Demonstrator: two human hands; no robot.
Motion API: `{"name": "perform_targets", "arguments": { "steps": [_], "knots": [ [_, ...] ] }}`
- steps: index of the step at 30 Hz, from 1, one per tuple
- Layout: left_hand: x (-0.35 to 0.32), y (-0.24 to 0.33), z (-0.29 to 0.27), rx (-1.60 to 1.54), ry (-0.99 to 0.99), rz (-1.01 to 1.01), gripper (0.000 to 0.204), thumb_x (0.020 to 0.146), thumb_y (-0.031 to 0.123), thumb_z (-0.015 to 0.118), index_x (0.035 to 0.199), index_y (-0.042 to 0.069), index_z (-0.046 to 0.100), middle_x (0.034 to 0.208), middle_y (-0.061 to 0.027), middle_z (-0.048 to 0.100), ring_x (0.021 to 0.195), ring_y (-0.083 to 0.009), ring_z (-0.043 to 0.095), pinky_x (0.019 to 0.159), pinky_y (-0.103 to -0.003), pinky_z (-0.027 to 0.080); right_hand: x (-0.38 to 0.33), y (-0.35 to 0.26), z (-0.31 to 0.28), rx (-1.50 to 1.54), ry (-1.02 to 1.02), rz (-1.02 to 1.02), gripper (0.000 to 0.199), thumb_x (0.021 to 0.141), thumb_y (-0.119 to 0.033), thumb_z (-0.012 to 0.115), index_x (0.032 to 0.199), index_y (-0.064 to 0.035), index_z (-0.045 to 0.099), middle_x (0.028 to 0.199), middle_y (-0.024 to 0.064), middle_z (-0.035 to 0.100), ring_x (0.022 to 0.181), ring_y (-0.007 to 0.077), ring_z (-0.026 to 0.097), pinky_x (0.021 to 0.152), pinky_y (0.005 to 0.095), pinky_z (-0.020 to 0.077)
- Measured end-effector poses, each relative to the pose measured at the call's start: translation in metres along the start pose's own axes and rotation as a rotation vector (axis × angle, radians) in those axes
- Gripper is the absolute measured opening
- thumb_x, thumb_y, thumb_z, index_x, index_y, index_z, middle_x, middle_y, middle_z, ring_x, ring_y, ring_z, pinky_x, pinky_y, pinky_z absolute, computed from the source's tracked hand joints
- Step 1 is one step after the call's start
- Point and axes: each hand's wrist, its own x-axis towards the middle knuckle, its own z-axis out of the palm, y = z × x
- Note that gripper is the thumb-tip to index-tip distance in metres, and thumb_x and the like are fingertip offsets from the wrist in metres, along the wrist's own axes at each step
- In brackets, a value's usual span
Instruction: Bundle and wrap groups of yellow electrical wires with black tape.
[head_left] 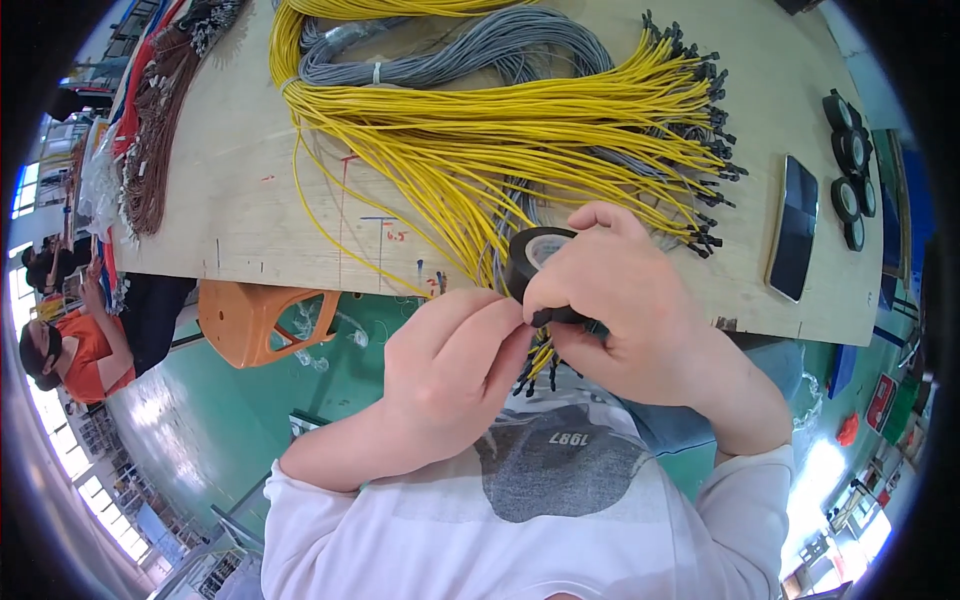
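Observation:
Between my two hands, at the table's near edge, is a roll of black tape [518, 265] with a pale core. My right hand [630, 305] is closed around this roll. My left hand [450, 355] has its fingers pinched together on yellow cables, just left of the roll; the exact grip is hidden by the fingers. Black-tipped cable ends [540, 372] hang below both hands, in front of my shirt. A large bundle of yellow cables [430, 115] spreads across the table, its black connectors [715, 150] fanned out to the right. Grey cables [470, 50] lie coiled behind it.
On the wooden table [230, 220], a phone [793, 230] and several black tape rolls [850, 150] lie at the right. Brown cables [160, 140] lie at the far left. An orange stool [245, 320] stands below the table edge; a person in orange [90, 350] is at left.

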Motion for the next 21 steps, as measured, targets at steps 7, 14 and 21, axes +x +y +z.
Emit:
{"name": "perform_targets", "arguments": {
  "steps": [7,14,21],
  "knots": [
    [0.001,0.007,0.002,-0.525,-0.007,-0.524,0.008,0.075,-0.003,0.06,0.081,0.0,0.056,0.069,-0.0016,0.056,0.057,-0.0052,0.051,0.05,-0.018,0.041,-0.022,-0.033,-0.022,-0.112,0.215,0.236,0.011,0.074,-0.002,0.055,0.085,-0.0047,0.057,0.081,0.0069,0.062,0.082,0.0218,0.057,0.091,0.0421,0.0345],
    [-0.004,0.011,0.007,-0.999,-0.078,-0.736,0.007,0.08,-0.001,0.057,0.087,-0.001,0.055,0.075,0.0012,0.056,0.063,-0.0009,0.049,0.053,-0.013,0.038,-0.046,-0.051,0.02,0.695,0.348,0.666,0.015,0.081,0.002,0.053,0.093,0.0025,0.062,0.066,0.0065,0.061,0.051,0.0071,0.055,0.045,0.0195,0.0417],
    [-0.011,0.015,0.011,-1.053,0.038,-0.741,0.008,0.081,-0.003,0.056,0.089,-0.003,0.056,0.078,-0.0015,0.058,0.068,-0.0032,0.052,0.058,-0.016,0.042,-0.038,-0.043,0.046,0.724,0.546,0.682,0.017,0.082,0.002,0.054,0.098,0.0018,0.061,0.067,0.0041,0.061,0.053,0.0045,0.054,0.046,0.0174,0.0422]
  ]
}}
